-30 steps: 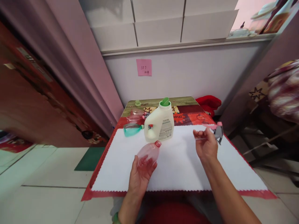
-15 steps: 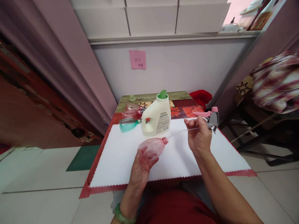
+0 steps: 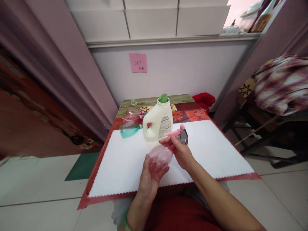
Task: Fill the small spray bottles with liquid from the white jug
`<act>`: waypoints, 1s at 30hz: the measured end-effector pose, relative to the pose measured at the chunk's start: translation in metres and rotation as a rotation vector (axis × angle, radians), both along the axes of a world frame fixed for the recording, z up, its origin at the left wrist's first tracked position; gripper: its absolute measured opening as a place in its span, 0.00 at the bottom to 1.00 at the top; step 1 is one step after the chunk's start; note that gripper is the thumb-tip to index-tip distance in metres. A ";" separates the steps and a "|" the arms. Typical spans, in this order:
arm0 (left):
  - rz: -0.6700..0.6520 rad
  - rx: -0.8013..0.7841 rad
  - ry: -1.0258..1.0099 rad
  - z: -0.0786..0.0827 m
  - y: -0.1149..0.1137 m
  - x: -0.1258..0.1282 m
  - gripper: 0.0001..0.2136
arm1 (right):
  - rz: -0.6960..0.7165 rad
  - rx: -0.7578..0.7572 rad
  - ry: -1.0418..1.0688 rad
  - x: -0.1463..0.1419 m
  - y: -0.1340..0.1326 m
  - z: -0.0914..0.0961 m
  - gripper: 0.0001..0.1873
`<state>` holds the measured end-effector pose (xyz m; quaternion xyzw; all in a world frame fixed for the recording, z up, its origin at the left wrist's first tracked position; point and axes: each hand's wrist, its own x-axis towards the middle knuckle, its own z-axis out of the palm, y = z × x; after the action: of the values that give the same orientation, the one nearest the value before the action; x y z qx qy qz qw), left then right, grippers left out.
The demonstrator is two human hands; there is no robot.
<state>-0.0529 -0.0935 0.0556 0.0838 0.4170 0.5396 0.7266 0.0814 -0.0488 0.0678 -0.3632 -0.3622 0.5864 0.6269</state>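
Our left hand [image 3: 149, 182] half-cups the rounded translucent-pink plastic bottle [image 3: 160, 156] at the cream plastic jug's [image 3: 154, 123] six o'clock; our right hand [image 3: 182, 154] curls around the grey-and-pink plastic spray head [image 3: 183, 136]. With the bottle tilted towards two o'clock, the head could seat crookedly.

The jug [image 3: 156, 124] stands on the mat [image 3: 216, 157], near its far edge, on the desk [image 3: 186, 100]. Left of the jug lies one spray bottle [image 3: 130, 131], another [image 3: 130, 116] behind it, a cap [image 3: 133, 103] farther back. Before the jug, the left hand [image 3: 148, 183] holds a third bottle [image 3: 160, 156]; to its right, the right hand [image 3: 182, 154] holds the sprayer [image 3: 183, 136].
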 end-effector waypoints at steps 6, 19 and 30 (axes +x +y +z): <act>-0.040 -0.015 0.053 0.013 -0.007 0.005 0.25 | 0.054 -0.022 0.176 0.014 0.003 0.007 0.22; -0.105 -0.042 0.107 0.012 -0.010 0.014 0.23 | 0.119 -0.186 0.018 0.046 0.011 0.008 0.32; -0.085 -0.017 0.113 0.023 -0.010 0.021 0.28 | 0.062 -0.031 0.153 0.032 0.005 0.011 0.29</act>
<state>-0.0321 -0.1032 0.0785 0.1256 0.4580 0.4992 0.7248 0.1138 -0.0442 0.0792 -0.3154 -0.3154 0.6371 0.6286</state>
